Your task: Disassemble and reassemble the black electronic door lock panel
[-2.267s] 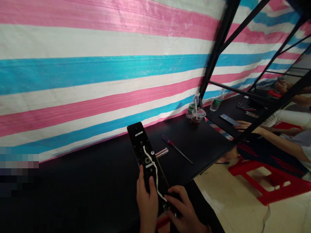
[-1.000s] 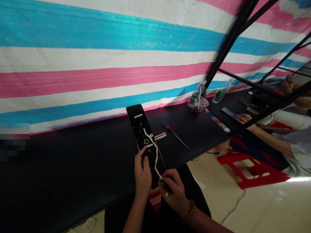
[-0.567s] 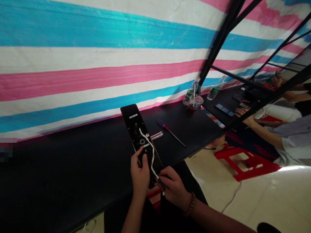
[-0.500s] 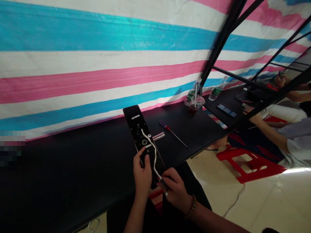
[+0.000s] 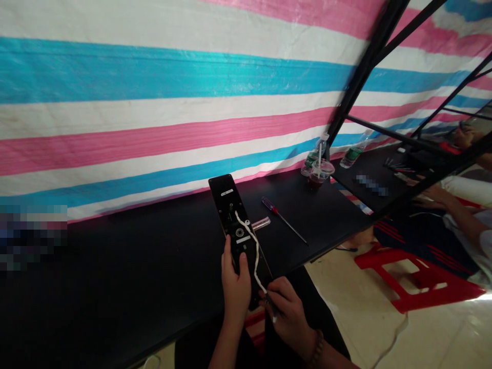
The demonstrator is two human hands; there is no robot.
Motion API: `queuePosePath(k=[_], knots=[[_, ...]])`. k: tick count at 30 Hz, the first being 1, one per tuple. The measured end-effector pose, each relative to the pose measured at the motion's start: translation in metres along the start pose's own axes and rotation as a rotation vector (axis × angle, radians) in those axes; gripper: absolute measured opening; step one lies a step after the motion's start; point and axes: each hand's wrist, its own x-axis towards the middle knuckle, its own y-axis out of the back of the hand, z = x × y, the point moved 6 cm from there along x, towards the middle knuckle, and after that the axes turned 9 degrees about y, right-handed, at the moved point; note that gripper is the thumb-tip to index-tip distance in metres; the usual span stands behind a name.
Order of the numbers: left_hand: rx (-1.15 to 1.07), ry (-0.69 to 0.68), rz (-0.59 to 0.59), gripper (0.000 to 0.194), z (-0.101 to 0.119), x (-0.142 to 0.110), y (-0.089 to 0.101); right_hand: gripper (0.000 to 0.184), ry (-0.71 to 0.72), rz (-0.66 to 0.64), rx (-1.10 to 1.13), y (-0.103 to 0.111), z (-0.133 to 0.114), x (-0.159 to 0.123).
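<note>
A long black panel (image 5: 226,205), which looks like the back of an electronic door lock, lies tilted over the table's front edge. It has white labels and round fittings. My left hand (image 5: 236,287) grips its left side, the thumb and a finger resting on its face. A white sleeved cable (image 5: 257,251) runs down the panel from a hole near its upper part. At the panel's lower end, my right hand (image 5: 288,312) is closed on the cable's dark end, and a small white tip sticks out below the fingers. The fingertips partly hide that end.
On the black table (image 5: 134,266), a screwdriver (image 5: 284,220) and a clear-pink narrow packet (image 5: 261,223) lie right of the panel. A lidded drink cup (image 5: 321,171) and plastic bottles (image 5: 351,156) stand farther back. Black frame bars (image 5: 355,87), a red stool (image 5: 403,271) and a seated person are at right.
Earlier, my right fingers were at the panel's lower end; they now pinch the cable's end lower down, with a white tip showing. My left hand keeps its grip. The camera view has shifted.
</note>
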Motion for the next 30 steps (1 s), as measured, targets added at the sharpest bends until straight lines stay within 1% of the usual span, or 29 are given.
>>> queuePosePath(k=[5,7,9,11,13,15,18,19,21,23,25,28,30], knots=[[0.0,0.009,0.002,0.058,0.0,0.0,0.0,0.014,0.028,0.117,-0.029,-0.003,-0.006,0.006],[-0.02,0.008,0.012,0.056,0.002,0.0,0.001,0.013,0.011,0.114,-0.036,-0.004,-0.006,0.003],[-0.069,0.02,0.019,0.054,0.005,0.002,0.003,0.014,-0.02,0.046,-0.017,-0.004,-0.002,-0.003],[-0.136,0.025,0.022,0.049,0.008,0.007,0.006,0.031,-0.048,-0.052,0.016,0.001,0.005,-0.009],[-0.195,0.032,0.042,0.046,0.012,0.018,0.009,0.046,-0.056,-0.128,0.031,0.012,0.016,-0.012],[-0.225,0.076,0.077,0.049,0.013,0.033,0.012,0.047,-0.053,-0.181,0.033,0.025,0.031,-0.007],[-0.194,0.218,0.063,0.058,0.01,0.056,0.01,0.04,-0.081,-0.194,0.053,0.04,0.054,0.02],[-0.164,0.243,0.053,0.057,0.009,0.062,0.008,0.036,-0.119,-0.183,0.063,0.042,0.06,0.033],[-0.087,0.226,0.068,0.051,0.011,0.07,0.006,0.029,-0.185,-0.171,0.1,0.039,0.066,0.062],[-0.025,0.166,0.103,0.048,0.014,0.073,0.005,0.024,-0.202,-0.149,0.144,0.029,0.063,0.09],[0.005,0.122,0.119,0.048,0.016,0.072,0.003,0.023,-0.222,-0.127,0.171,0.014,0.058,0.113],[0.046,0.088,0.118,0.048,0.017,0.07,0.003,0.024,-0.228,-0.159,0.115,-0.011,0.051,0.132],[0.072,0.069,0.115,0.048,0.018,0.07,0.004,0.019,-0.214,-0.173,0.043,-0.023,0.047,0.137]])
